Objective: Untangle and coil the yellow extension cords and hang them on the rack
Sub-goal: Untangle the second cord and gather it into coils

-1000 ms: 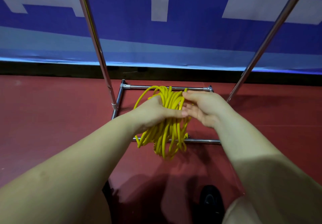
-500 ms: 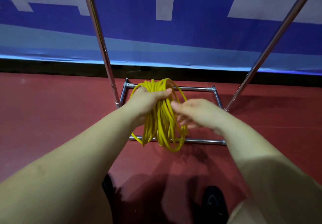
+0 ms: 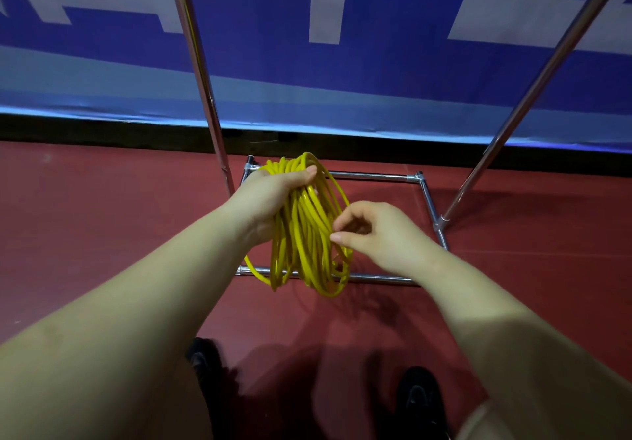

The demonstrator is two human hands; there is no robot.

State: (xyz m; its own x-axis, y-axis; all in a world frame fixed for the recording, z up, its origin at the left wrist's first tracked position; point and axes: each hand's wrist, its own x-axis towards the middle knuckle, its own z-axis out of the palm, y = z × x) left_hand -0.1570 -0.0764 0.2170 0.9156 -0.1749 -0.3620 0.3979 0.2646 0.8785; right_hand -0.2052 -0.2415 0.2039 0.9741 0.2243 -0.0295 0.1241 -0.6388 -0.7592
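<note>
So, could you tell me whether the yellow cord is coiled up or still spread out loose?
Coiled: the yellow cord hangs in gathered loops from the left hand, off the floor.

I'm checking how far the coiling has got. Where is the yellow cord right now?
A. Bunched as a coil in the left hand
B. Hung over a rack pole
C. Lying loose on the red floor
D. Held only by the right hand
A: the left hand grips the top of the coil, whose loops hang free above the floor, while the right hand fingers strands at its side.
</note>
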